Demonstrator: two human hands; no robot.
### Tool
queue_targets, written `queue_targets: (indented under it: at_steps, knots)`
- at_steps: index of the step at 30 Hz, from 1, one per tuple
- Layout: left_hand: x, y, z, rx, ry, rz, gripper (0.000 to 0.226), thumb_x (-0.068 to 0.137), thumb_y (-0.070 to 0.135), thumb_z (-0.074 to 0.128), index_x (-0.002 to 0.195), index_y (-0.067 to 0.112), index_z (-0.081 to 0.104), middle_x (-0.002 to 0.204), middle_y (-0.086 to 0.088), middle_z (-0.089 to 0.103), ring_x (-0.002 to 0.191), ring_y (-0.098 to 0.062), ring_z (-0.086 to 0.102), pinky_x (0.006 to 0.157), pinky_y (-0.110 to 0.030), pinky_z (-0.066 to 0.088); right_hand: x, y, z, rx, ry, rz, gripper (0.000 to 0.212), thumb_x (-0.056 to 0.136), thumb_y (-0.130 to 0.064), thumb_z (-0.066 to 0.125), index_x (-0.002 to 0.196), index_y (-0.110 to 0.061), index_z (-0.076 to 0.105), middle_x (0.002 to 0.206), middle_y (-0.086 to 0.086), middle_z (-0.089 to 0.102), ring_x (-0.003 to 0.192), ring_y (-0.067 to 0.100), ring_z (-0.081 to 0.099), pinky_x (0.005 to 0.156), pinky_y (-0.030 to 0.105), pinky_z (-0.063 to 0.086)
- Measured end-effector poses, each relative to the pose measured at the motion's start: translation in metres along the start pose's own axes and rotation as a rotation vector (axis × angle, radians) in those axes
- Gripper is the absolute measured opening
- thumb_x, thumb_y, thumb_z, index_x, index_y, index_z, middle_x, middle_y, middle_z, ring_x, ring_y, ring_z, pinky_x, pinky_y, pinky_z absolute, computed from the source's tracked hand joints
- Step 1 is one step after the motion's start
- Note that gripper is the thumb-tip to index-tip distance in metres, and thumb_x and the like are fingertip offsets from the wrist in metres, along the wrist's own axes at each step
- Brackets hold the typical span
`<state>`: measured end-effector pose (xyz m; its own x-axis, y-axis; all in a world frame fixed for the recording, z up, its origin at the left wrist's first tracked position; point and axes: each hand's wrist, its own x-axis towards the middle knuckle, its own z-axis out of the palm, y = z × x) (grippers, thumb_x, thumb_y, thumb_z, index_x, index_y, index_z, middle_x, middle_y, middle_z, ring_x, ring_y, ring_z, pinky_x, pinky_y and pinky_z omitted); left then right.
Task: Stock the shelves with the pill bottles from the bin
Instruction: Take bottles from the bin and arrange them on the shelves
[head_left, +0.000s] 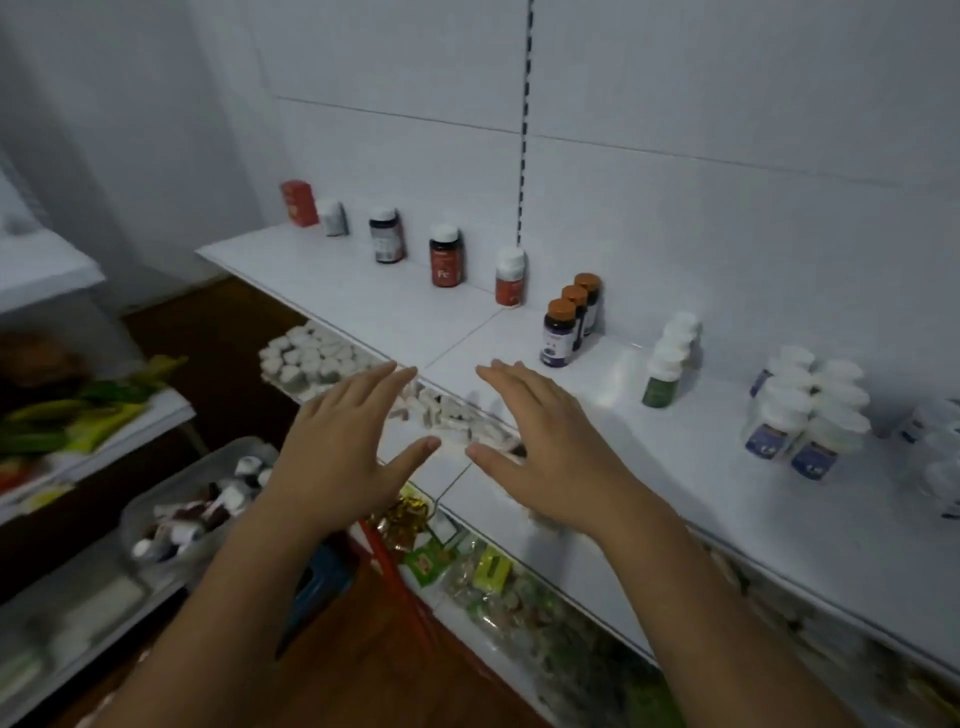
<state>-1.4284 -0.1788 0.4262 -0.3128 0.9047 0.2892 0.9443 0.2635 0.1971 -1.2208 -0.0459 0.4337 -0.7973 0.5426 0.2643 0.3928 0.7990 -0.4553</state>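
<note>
Both hands, left (347, 451) and right (540, 447), hover palm-down with fingers spread over the front edge of the white shelf (597, 415), holding nothing. Pill bottles (561, 332) stand along the shelf's back in small groups, from a red box (299, 202) at the left end rightward. More bottles lie jumbled in the clear bin (156, 509), low and left of the left hand.

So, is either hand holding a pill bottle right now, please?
No, the left hand and right hand are both open and empty by the shelf.
</note>
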Motion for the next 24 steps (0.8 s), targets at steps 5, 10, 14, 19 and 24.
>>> queue_targets:
  at_steps: [5, 10, 14, 19, 24]
  knots:
    - [-0.081, -0.047, -0.033, 0.107, 0.004, -0.227, 0.082, 0.094, 0.079, 0.043, 0.163, 0.039, 0.023, 0.169, 0.012, 0.029, 0.154, -0.017, 0.03, 0.123, -0.048, 0.028, 0.016, -0.052, 0.049, 0.04, -0.106, -0.169, 0.076, 0.099, -0.057, 0.057, 0.162, -0.034, 0.021, 0.168, -0.007, 0.025, 0.155, 0.016, 0.02, 0.127, 0.044, 0.022]
    - [-0.135, -0.102, -0.054, 0.115, 0.034, -0.422, 0.082, 0.092, 0.082, 0.041, 0.162, 0.042, 0.023, 0.169, 0.014, 0.029, 0.154, -0.016, 0.031, 0.123, -0.048, 0.029, 0.042, -0.106, 0.098, 0.083, -0.215, -0.263, 0.076, 0.098, -0.057, 0.058, 0.162, -0.038, 0.02, 0.167, -0.01, 0.024, 0.155, 0.015, 0.02, 0.127, 0.045, 0.024]
    - [-0.156, -0.157, -0.055, 0.094, 0.07, -0.518, 0.082, 0.093, 0.079, 0.045, 0.162, 0.042, 0.022, 0.168, 0.015, 0.03, 0.154, -0.014, 0.03, 0.123, -0.048, 0.03, 0.074, -0.142, 0.14, 0.1, -0.297, -0.301, 0.077, 0.098, -0.057, 0.058, 0.162, -0.037, 0.021, 0.166, -0.011, 0.026, 0.153, 0.015, 0.024, 0.126, 0.046, 0.026]
    - [-0.162, -0.242, -0.042, 0.035, 0.059, -0.583, 0.085, 0.091, 0.081, 0.044, 0.163, 0.04, 0.023, 0.167, 0.014, 0.031, 0.154, -0.014, 0.031, 0.123, -0.048, 0.031, 0.125, -0.173, 0.197, 0.119, -0.365, -0.255, 0.076, 0.098, -0.052, 0.062, 0.161, -0.038, 0.023, 0.164, -0.013, 0.03, 0.152, 0.011, 0.027, 0.124, 0.043, 0.031]
    - [-0.168, -0.32, -0.021, -0.003, -0.001, -0.644, 0.083, 0.092, 0.08, 0.048, 0.161, 0.04, 0.025, 0.164, 0.012, 0.037, 0.15, -0.017, 0.037, 0.119, -0.052, 0.035, 0.166, -0.193, 0.262, 0.163, -0.424, -0.15, 0.076, 0.097, -0.049, 0.066, 0.159, -0.042, 0.024, 0.161, -0.013, 0.034, 0.148, 0.011, 0.034, 0.12, 0.042, 0.037]
